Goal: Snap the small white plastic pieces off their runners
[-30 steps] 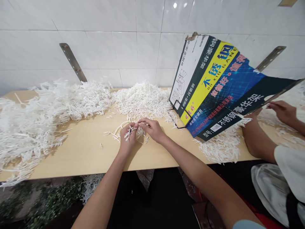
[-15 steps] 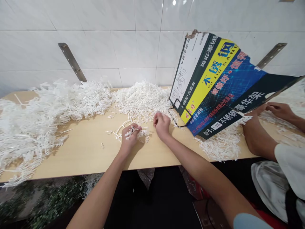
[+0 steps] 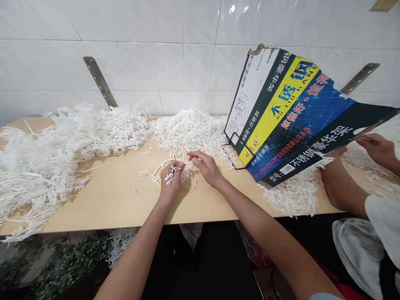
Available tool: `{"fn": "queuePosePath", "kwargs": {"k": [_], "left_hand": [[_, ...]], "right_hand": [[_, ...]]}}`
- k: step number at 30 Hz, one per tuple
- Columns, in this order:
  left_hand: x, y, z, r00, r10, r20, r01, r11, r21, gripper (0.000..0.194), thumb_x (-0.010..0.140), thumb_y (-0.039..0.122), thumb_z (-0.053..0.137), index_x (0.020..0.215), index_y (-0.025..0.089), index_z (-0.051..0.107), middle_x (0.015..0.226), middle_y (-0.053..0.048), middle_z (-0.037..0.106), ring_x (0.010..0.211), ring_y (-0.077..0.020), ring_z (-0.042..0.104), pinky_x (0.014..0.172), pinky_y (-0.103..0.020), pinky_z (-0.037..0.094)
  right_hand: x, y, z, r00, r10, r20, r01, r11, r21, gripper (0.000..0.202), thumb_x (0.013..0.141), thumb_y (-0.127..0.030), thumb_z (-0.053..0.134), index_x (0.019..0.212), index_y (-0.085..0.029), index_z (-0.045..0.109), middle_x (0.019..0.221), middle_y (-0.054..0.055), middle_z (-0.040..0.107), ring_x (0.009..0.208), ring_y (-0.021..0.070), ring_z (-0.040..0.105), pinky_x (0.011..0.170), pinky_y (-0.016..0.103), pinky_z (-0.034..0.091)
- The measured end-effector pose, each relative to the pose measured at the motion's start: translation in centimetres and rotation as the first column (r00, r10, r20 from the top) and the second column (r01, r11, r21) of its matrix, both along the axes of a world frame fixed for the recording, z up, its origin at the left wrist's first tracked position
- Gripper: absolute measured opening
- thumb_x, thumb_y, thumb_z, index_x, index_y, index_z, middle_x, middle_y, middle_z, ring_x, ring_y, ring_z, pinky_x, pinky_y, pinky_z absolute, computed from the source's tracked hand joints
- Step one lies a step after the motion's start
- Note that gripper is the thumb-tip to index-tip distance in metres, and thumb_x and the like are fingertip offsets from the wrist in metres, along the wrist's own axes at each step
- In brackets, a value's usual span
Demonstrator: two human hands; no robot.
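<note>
My left hand (image 3: 171, 189) is closed around a white branched plastic piece (image 3: 170, 177), whose thin arms stick out over the fingers. Just to its right hovers my right hand (image 3: 206, 170), its index finger stretched toward the left fingertips and its fingers apart; I see nothing held in it. Beneath the hands lie a larger white branched stem (image 3: 153, 177) and a few short white bits (image 3: 195, 183). Straight ahead, close to the right hand, is a heap of small white plastic pieces (image 3: 190, 129).
A tangled pile of white branched pieces (image 3: 68, 141) covers the left of the wooden board (image 3: 125, 212). On the right stands a printed cardboard sheet (image 3: 281, 112), with more white bits (image 3: 292, 196) below it. Another person's hand (image 3: 376, 148) works beyond the cardboard. Metal brackets (image 3: 100, 81) flank the tiled wall.
My right hand has moved left toward the left hand, and its curled fingers have stretched out. My left hand keeps its hold on the branched piece. The whole view has shifted slightly.
</note>
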State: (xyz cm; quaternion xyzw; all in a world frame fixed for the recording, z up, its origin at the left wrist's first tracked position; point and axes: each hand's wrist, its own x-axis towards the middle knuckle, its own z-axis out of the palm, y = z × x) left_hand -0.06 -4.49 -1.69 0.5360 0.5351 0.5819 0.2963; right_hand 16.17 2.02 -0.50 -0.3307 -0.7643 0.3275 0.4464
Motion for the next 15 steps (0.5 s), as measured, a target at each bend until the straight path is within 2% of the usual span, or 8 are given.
{"fn": "queuePosePath", "kwargs": {"k": [2, 4, 6, 9, 15], "left_hand": [[0.1, -0.1, 0.2, 1.000, -0.003, 0.005, 0.003, 1.000, 0.022, 0.032, 0.097, 0.047, 0.057, 0.078, 0.022, 0.060, 0.067, 0.000, 0.057, 0.065, -0.0166, 0.053, 0.064, -0.030, 0.040], [0.2, -0.1, 0.4, 0.999, -0.018, -0.045, 0.020, 0.999, 0.049, 0.031, 0.098, 0.046, 0.057, 0.080, 0.021, 0.062, 0.069, -0.001, 0.060, 0.067, -0.0171, 0.054, 0.066, -0.031, 0.040], [0.4, -0.1, 0.5, 0.992, -0.044, -0.120, 0.052, 0.996, 0.068, 0.031, 0.098, 0.046, 0.056, 0.082, 0.021, 0.063, 0.069, -0.001, 0.060, 0.068, -0.0176, 0.054, 0.066, -0.031, 0.039], [0.6, 0.1, 0.5, 0.983, -0.070, -0.170, 0.084, 0.993, 0.080, 0.030, 0.099, 0.045, 0.055, 0.082, 0.021, 0.063, 0.068, -0.001, 0.059, 0.067, -0.0173, 0.053, 0.065, -0.031, 0.039], [0.9, 0.2, 0.7, 0.972, -0.077, -0.220, 0.095, 0.993, 0.070, 0.025, 0.099, 0.039, 0.054, 0.085, 0.021, 0.064, 0.065, 0.001, 0.056, 0.062, -0.0161, 0.050, 0.063, -0.032, 0.037]], "right_hand": [[-0.2, -0.1, 0.0, 0.998, 0.070, 0.000, -0.069, 0.992, -0.102, 0.029, 0.096, -0.044, 0.060, 0.095, -0.020, 0.076, 0.081, 0.004, 0.069, 0.077, 0.0189, 0.063, 0.070, 0.029, 0.046], [-0.5, 0.0, -0.4, 0.998, 0.022, -0.062, -0.031, 0.987, -0.160, 0.033, 0.095, -0.046, 0.063, 0.078, -0.019, 0.071, 0.067, 0.001, 0.062, 0.063, 0.0154, 0.055, 0.063, 0.028, 0.041], [-0.8, 0.2, -0.8, 0.986, -0.061, -0.157, 0.032, 0.982, -0.184, 0.037, 0.095, -0.047, 0.062, 0.071, -0.019, 0.066, 0.064, 0.000, 0.060, 0.060, 0.0138, 0.051, 0.061, 0.028, 0.038], [-1.0, 0.3, -1.1, 0.961, -0.147, -0.233, 0.106, 0.978, -0.181, 0.037, 0.096, -0.047, 0.062, 0.072, -0.019, 0.065, 0.065, 0.000, 0.060, 0.060, 0.0134, 0.050, 0.059, 0.028, 0.036], [-1.1, -0.6, -0.9, 0.929, -0.177, -0.326, 0.115, 0.973, -0.201, 0.037, 0.095, -0.046, 0.062, 0.071, -0.019, 0.065, 0.061, -0.001, 0.055, 0.057, 0.0132, 0.046, 0.058, 0.029, 0.036]]}}
